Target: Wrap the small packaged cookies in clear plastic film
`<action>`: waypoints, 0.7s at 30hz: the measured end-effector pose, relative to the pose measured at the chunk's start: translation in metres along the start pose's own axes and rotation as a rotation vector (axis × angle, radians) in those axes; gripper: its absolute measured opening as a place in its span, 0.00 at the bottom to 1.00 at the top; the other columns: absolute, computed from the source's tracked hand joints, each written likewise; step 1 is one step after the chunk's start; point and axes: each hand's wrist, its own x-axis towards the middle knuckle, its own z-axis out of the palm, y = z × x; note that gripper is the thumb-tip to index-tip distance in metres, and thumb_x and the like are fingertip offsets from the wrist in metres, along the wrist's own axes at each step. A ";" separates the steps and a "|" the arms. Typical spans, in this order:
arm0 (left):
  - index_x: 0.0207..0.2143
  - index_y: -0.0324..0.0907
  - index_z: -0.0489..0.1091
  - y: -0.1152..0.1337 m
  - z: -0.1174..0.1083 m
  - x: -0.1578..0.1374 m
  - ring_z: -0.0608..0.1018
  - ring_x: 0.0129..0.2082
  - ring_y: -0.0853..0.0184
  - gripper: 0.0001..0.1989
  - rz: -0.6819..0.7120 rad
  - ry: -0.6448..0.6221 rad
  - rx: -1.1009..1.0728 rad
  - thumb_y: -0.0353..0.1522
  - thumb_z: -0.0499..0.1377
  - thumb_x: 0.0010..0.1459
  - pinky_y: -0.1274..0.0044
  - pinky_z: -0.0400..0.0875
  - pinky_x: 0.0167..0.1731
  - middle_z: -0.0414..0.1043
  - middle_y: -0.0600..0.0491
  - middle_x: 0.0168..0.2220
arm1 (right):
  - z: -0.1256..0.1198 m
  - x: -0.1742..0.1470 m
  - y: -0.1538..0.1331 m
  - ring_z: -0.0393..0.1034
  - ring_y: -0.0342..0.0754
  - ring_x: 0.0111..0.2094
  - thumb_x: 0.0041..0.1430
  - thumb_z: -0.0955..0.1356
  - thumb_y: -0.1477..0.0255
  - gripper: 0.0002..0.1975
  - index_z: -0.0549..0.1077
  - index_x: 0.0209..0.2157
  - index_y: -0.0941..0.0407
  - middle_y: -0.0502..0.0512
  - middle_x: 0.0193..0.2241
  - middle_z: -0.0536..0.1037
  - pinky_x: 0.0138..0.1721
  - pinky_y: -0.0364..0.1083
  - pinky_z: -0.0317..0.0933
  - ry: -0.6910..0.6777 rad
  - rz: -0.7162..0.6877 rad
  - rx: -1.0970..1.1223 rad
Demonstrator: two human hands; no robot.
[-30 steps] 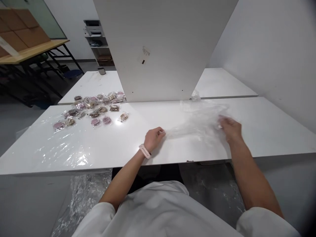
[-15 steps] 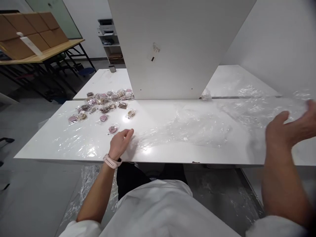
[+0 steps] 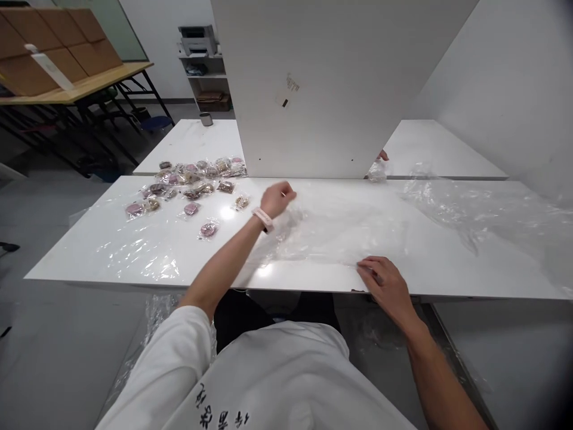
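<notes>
A thin sheet of clear plastic film [image 3: 340, 230] lies crinkled on the white table in front of me. My left hand [image 3: 277, 200], with a pale pink watch on the wrist, is closed at the film's far left part. My right hand [image 3: 385, 283] pinches the film's near edge, close to the front of the table. Several small round items in clear wrappers [image 3: 190, 176], pink and brown, lie in a loose cluster to the left of my left hand. A single pink wrapped piece [image 3: 209, 229] sits nearest to me.
More clear plastic film [image 3: 492, 221] spreads across the right side of the table. A tall white panel [image 3: 331, 77] stands at the back, and another person's hand [image 3: 383, 155] shows at its right edge. A small grey cup [image 3: 206, 119] stands on the far table.
My right hand has come in from the far right to the film's near edge and closed. My left hand has moved forward and right. Another person's hand has appeared behind the panel.
</notes>
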 end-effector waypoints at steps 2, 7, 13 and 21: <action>0.35 0.39 0.67 0.001 -0.037 -0.002 0.76 0.35 0.71 0.05 0.008 0.071 -0.093 0.29 0.57 0.66 0.76 0.70 0.38 0.76 0.50 0.38 | -0.006 -0.007 0.000 0.74 0.58 0.42 0.67 0.63 0.63 0.10 0.75 0.37 0.48 0.59 0.40 0.77 0.42 0.58 0.69 0.009 0.037 0.005; 0.48 0.38 0.60 0.002 -0.099 -0.020 0.78 0.32 0.74 0.10 -0.058 0.152 -0.330 0.36 0.46 0.74 0.72 0.73 0.39 0.75 0.49 0.43 | -0.011 0.000 -0.009 0.74 0.54 0.31 0.65 0.63 0.57 0.12 0.75 0.36 0.46 0.56 0.37 0.79 0.32 0.54 0.68 -0.023 0.123 -0.008; 0.48 0.39 0.69 -0.029 -0.052 -0.077 0.80 0.34 0.63 0.16 -0.218 -0.257 -0.244 0.35 0.66 0.60 0.70 0.77 0.35 0.79 0.47 0.35 | -0.032 0.085 0.015 0.74 0.57 0.38 0.66 0.61 0.59 0.14 0.76 0.38 0.48 0.58 0.39 0.80 0.43 0.59 0.69 0.196 0.202 -0.196; 0.66 0.55 0.61 0.001 0.010 -0.172 0.75 0.29 0.67 0.33 0.409 -0.518 -0.093 0.24 0.52 0.60 0.74 0.73 0.32 0.73 0.52 0.40 | 0.023 0.205 -0.006 0.73 0.54 0.45 0.65 0.64 0.62 0.15 0.76 0.48 0.52 0.57 0.49 0.79 0.50 0.55 0.65 -0.277 0.074 -0.075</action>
